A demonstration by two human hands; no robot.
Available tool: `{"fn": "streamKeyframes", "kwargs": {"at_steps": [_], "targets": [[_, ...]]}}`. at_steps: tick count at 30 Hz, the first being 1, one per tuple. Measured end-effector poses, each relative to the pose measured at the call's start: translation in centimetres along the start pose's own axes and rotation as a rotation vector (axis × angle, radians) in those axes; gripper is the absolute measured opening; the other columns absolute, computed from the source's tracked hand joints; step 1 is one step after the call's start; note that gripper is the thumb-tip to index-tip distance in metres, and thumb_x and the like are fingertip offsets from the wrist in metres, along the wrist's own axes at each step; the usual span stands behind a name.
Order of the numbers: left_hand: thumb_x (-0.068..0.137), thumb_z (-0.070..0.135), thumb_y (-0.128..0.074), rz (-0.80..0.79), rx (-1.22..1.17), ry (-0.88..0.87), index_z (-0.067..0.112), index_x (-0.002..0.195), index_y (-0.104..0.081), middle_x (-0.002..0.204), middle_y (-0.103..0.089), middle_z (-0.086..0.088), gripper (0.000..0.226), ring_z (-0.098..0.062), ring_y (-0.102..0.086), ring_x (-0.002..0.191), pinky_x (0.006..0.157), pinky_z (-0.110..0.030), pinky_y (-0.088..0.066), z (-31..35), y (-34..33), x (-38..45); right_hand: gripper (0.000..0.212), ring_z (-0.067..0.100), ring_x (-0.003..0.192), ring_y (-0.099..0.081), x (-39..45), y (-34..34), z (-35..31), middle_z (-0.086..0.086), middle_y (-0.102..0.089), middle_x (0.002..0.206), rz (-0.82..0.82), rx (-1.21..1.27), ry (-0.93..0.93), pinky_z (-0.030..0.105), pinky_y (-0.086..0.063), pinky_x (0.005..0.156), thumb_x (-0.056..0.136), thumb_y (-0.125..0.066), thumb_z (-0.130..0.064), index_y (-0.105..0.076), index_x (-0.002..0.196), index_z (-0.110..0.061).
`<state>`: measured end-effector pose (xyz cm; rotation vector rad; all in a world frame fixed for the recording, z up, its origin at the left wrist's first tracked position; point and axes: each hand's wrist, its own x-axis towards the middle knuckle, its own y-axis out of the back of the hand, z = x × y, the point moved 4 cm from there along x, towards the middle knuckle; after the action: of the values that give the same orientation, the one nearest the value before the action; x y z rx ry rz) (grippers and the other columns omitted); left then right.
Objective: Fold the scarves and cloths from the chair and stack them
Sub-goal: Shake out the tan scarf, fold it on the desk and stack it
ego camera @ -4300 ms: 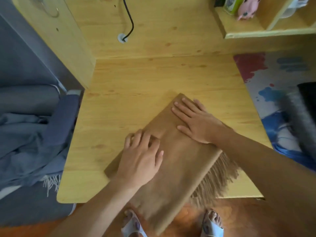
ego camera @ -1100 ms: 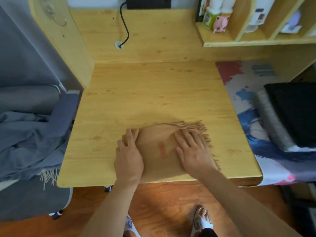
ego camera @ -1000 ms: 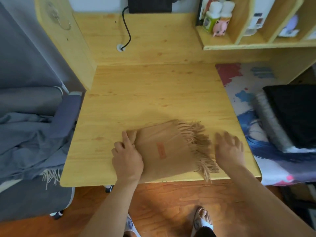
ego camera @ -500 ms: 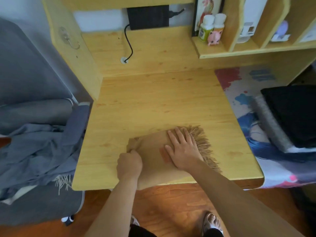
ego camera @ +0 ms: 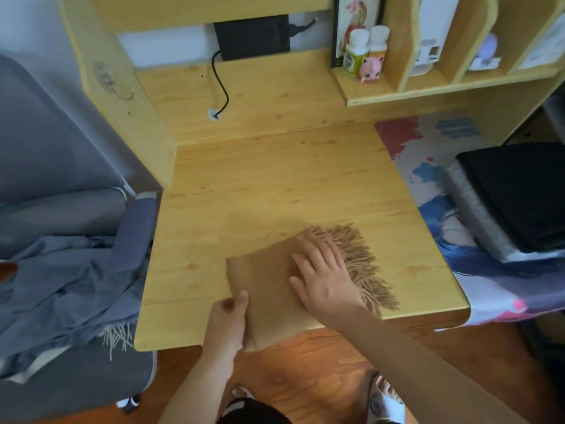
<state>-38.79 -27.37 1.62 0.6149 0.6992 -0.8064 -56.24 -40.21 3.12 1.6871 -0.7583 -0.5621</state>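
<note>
A folded tan scarf (ego camera: 263, 280) with a fringe on its right side lies at the near edge of the wooden desk (ego camera: 275, 191), its near corner hanging over the edge. My right hand (ego camera: 324, 276) lies flat on it with straight fingers, next to the fringe. My left hand (ego camera: 227, 319) grips the scarf's near left edge, thumb on top. A grey-blue cloth (ego camera: 64, 286) with a pale fringe is heaped on the chair (ego camera: 134, 237) at the left.
A stack of folded dark and grey cloths (ego camera: 513, 200) sits on a colourful mat (ego camera: 428, 166) at the right. A shelf (ego camera: 443, 84) with bottles and a pink figure stands at the back. A black cable (ego camera: 221, 87) runs down the desk's back panel.
The scarf went from a long strip to a small folded square. My right hand went out past the fringe and came back flat onto the scarf; my left hand slid nearer along its left edge.
</note>
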Motion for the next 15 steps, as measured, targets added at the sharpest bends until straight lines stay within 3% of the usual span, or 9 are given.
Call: {"fn": "streamKeyframes", "kwargs": {"at_steps": [3, 5, 7, 8, 9, 11, 13, 15], "targets": [[0.099, 0.03, -0.067, -0.08, -0.18, 0.133, 0.003, 0.119, -0.063, 0.108, -0.072, -0.013, 0.033, -0.03, -0.069, 0.096, 0.078, -0.043, -0.058, 0.3, -0.5, -1.4, 0.088, 0.015, 0.154, 0.008, -3.9, -1.3, -0.8, -0.006, -0.002, 0.168, -0.286, 0.107, 0.105, 0.041, 0.006, 0.126, 0.09, -0.024, -0.084, -0.01, 0.16, -0.032], [0.1, 0.023, -0.064, -0.102, -0.204, 0.117, -0.001, 0.12, -0.063, 0.104, -0.072, -0.015, 0.031, -0.031, -0.069, 0.092, 0.073, -0.04, -0.056, 2.0, -1.1, -2.2, 0.098, 0.012, 0.154, 0.009, -5.1, -1.5, 0.0, -0.008, 0.003, 0.168, -0.316, 0.1, 0.154, 0.039, 0.003, 0.125, 0.083, -0.029, -0.087, 0.006, 0.159, -0.036], [0.101, 0.025, -0.062, -0.078, -0.198, 0.073, -0.001, 0.125, -0.06, 0.107, -0.069, -0.016, 0.035, -0.032, -0.067, 0.09, 0.066, -0.039, -0.054, 4.3, -2.1, -3.5, 0.085, 0.02, 0.148, -0.029, -5.5, -0.6, 0.6, -0.001, -0.029, 0.162, -0.191, 0.127, 0.164, 0.039, -0.029, 0.12, 0.088, -0.043, -0.06, -0.003, 0.159, -0.036], [0.101, 0.025, -0.062, -0.058, -0.196, 0.04, 0.001, 0.127, -0.058, 0.108, -0.068, -0.016, 0.036, -0.031, -0.067, 0.091, 0.064, -0.038, -0.053, 5.8, -2.9, -4.3, 0.08, 0.025, 0.13, -0.052, -5.6, 0.3, 1.0, 0.004, -0.051, 0.147, -0.104, 0.189, 0.096, 0.04, -0.048, 0.104, 0.088, -0.048, -0.044, -0.009, 0.158, -0.037], [0.101, 0.025, -0.062, -0.054, -0.2, 0.0, 0.003, 0.128, -0.057, 0.107, -0.067, -0.015, 0.035, -0.03, -0.067, 0.091, 0.062, -0.036, -0.052, 7.5, -4.1, -5.4, 0.079, 0.029, 0.106, -0.064, -5.9, 1.1, 1.7, 0.006, -0.065, 0.126, -0.018, 0.291, -0.013, 0.04, -0.056, 0.084, 0.087, -0.051, -0.033, -0.013, 0.156, -0.04], [0.1, 0.022, -0.062, -0.058, -0.179, -0.082, 0.007, 0.118, -0.058, 0.099, -0.066, -0.013, 0.023, -0.027, -0.066, 0.085, 0.058, -0.034, -0.05, 11.4, -6.9, -7.7, 0.073, 0.026, 0.078, -0.067, -6.7, 2.5, 3.3, 0.002, -0.072, 0.097, 0.087, 0.501, -0.24, 0.034, -0.052, 0.059, 0.087, -0.057, -0.03, -0.023, 0.15, -0.046], [0.097, 0.018, -0.063, -0.067, -0.144, -0.18, 0.01, 0.106, -0.062, 0.093, -0.065, -0.011, 0.012, -0.024, -0.063, 0.078, 0.057, -0.032, -0.048, 15.0, -10.2, -9.9, 0.06, 0.02, 0.067, -0.064, -7.4, 4.8, 5.2, -0.001, -0.072, 0.083, 0.245, 0.613, -0.308, 0.026, -0.042, 0.053, 0.081, -0.069, -0.024, -0.046, 0.134, -0.039], [0.091, 0.018, -0.065, -0.122, -0.114, -0.241, 0.012, 0.103, -0.065, 0.09, -0.065, -0.01, 0.013, -0.022, -0.062, 0.076, 0.057, -0.029, -0.05, 18.3, -14.0, -12.8, 0.055, 0.016, 0.067, -0.063, -8.5, 8.0, 8.0, -0.002, -0.071, 0.08, 0.339, 0.717, -0.352, 0.026, -0.044, 0.054, 0.07, -0.075, -0.015, -0.056, 0.118, -0.034]]}}
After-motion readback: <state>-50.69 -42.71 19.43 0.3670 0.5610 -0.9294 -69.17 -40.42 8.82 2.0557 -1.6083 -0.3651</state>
